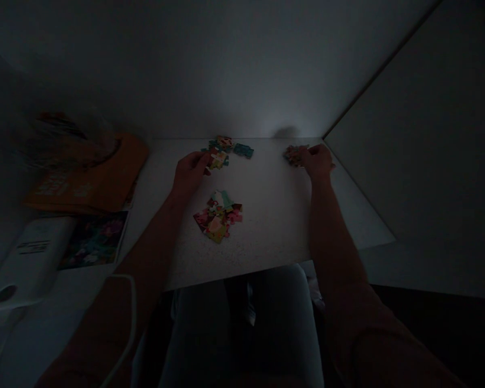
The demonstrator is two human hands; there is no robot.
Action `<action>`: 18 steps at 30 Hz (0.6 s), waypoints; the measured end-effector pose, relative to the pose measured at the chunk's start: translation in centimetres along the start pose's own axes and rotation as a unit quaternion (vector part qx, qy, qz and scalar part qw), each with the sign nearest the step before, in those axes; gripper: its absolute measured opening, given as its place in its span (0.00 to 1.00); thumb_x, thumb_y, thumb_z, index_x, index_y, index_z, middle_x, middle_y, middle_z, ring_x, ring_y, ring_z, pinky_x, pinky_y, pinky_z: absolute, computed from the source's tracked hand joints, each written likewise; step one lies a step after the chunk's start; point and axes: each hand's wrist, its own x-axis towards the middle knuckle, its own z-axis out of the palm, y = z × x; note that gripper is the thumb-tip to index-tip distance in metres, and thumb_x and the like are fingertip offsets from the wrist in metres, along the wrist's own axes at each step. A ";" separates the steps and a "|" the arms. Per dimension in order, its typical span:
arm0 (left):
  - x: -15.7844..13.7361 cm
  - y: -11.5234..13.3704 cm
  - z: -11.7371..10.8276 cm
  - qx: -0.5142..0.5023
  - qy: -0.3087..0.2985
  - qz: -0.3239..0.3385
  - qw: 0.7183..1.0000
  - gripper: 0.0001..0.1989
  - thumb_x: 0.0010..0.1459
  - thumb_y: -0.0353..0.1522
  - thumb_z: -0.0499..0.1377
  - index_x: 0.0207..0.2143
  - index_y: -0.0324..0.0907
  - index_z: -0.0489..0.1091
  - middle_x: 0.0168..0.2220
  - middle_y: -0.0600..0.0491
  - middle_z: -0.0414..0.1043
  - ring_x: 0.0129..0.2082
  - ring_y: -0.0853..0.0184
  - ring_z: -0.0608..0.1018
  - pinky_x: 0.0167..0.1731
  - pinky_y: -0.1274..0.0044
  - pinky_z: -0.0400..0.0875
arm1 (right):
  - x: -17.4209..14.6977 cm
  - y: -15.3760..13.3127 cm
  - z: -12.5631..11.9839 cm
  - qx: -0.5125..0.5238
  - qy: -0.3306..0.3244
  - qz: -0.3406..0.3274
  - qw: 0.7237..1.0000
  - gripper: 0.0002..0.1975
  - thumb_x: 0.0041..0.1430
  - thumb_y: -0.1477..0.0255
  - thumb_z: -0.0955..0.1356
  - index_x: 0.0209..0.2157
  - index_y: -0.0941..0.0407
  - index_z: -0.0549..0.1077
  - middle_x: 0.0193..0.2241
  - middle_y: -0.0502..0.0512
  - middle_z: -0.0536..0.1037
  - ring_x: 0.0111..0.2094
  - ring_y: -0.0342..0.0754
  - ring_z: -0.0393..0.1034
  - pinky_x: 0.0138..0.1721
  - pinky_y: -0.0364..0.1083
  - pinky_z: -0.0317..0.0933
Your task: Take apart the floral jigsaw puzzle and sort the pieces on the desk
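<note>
White table [275, 237] bears puzzle pieces [218, 217], orange booklet [89, 178].

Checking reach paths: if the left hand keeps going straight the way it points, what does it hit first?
The left hand points up-right toward the far puzzle-piece cluster, its fingertips already at the cluster's near edge. Those pieces come first; beyond them is the wall. Dim light makes actual contact uncertain.

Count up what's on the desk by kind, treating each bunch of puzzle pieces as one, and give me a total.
Clusters of puzzle pieces: 3, far one at the left hand, near one, right one at the right hand
Orange bag: 1
Picture card: 1
White device: 1
Total: 6
</note>
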 end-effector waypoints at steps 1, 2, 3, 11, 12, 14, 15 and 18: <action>0.0 0.1 0.0 -0.007 0.004 -0.005 1.000 0.22 0.67 0.57 0.70 0.41 0.48 0.80 0.40 0.49 0.87 0.31 0.68 0.80 0.32 0.74 0.80 | -0.2 0.2 -0.2 -0.032 0.047 0.032 0.998 0.26 0.64 0.56 0.83 0.31 0.47 0.65 0.42 0.61 0.79 0.53 0.67 0.77 0.54 0.67 0.72; -0.1 0.2 0.1 -0.014 0.009 -0.008 1.000 0.23 0.65 0.57 0.71 0.41 0.48 0.81 0.40 0.49 0.87 0.30 0.68 0.79 0.32 0.73 0.80 | -0.4 0.1 -0.2 -0.050 0.080 0.052 0.994 0.28 0.59 0.60 0.86 0.32 0.47 0.64 0.46 0.64 0.80 0.57 0.69 0.75 0.58 0.70 0.70; -0.1 0.3 0.1 -0.018 0.011 -0.010 1.000 0.23 0.64 0.57 0.72 0.42 0.48 0.81 0.40 0.49 0.87 0.30 0.68 0.79 0.32 0.73 0.80 | -0.6 -0.2 0.0 -0.055 0.089 0.051 0.993 0.29 0.57 0.62 0.88 0.33 0.47 0.64 0.51 0.68 0.80 0.60 0.71 0.73 0.62 0.73 0.67; -0.6 0.9 0.6 -0.018 -0.025 0.003 1.000 0.28 0.60 0.62 0.75 0.43 0.47 0.84 0.36 0.49 0.89 0.31 0.66 0.81 0.33 0.72 0.78 | -3.5 -5.1 3.9 0.034 -0.009 -0.174 0.984 0.24 0.70 0.44 0.80 0.40 0.48 0.74 0.47 0.59 0.79 0.53 0.62 0.74 0.61 0.67 0.72; -0.8 1.0 0.7 -0.020 -0.033 0.005 0.999 0.29 0.59 0.62 0.75 0.42 0.48 0.85 0.36 0.49 0.88 0.31 0.66 0.81 0.32 0.72 0.78 | -4.5 -5.9 4.4 0.067 -0.064 -0.225 0.970 0.25 0.73 0.40 0.76 0.41 0.48 0.76 0.45 0.58 0.79 0.48 0.59 0.74 0.57 0.64 0.74; -1.2 1.2 0.9 -0.025 -0.051 0.008 0.998 0.29 0.57 0.63 0.77 0.42 0.49 0.86 0.34 0.50 0.88 0.30 0.66 0.81 0.32 0.72 0.77 | -6.6 -7.5 5.4 0.120 -0.177 -0.296 0.931 0.29 0.77 0.35 0.71 0.42 0.47 0.80 0.43 0.57 0.80 0.43 0.56 0.74 0.51 0.59 0.76; -1.3 1.3 1.0 -0.028 -0.061 0.010 0.998 0.29 0.57 0.62 0.78 0.41 0.49 0.86 0.34 0.51 0.88 0.30 0.66 0.81 0.32 0.72 0.77 | -7.7 -8.3 5.7 0.130 -0.219 -0.318 0.913 0.30 0.77 0.34 0.70 0.42 0.47 0.82 0.44 0.57 0.81 0.42 0.55 0.74 0.50 0.57 0.76; -1.6 1.5 1.2 -0.036 -0.081 0.015 0.996 0.29 0.56 0.62 0.79 0.42 0.48 0.85 0.34 0.50 0.88 0.32 0.65 0.83 0.34 0.72 0.79 | -9.7 -9.8 6.3 0.140 -0.288 -0.349 0.881 0.29 0.77 0.36 0.71 0.42 0.47 0.84 0.45 0.56 0.83 0.40 0.53 0.74 0.49 0.56 0.75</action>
